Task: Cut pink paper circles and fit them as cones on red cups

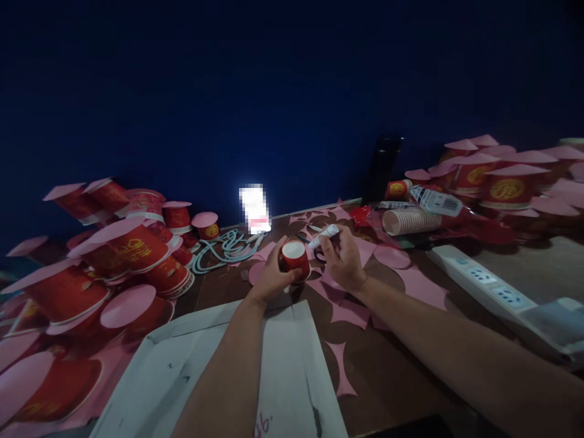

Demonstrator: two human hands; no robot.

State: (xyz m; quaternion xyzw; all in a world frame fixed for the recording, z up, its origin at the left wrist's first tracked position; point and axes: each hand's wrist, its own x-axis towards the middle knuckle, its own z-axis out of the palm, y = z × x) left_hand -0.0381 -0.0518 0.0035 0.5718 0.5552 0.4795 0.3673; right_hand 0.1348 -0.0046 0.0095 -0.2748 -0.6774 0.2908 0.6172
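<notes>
My left hand [272,275] is wrapped around a small red paper cup [295,261], which is upside down with its white base facing up. My right hand [344,260] grips a white glue stick [325,236], its end pointing at the cup's upper edge, just right of it. Whether the tip touches the cup I cannot tell. Both hands are over the brown table, among pink paper offcuts [349,313]. A pink paper disc [257,273] lies partly behind my left hand.
Red cups topped with pink discs crowd the left [137,243] and right [508,188]. A lit phone [254,208], coiled cable [223,249], dark bottle [382,167], nested cups [406,222] and power strip [483,283] surround the work. A white board [196,359] lies in front.
</notes>
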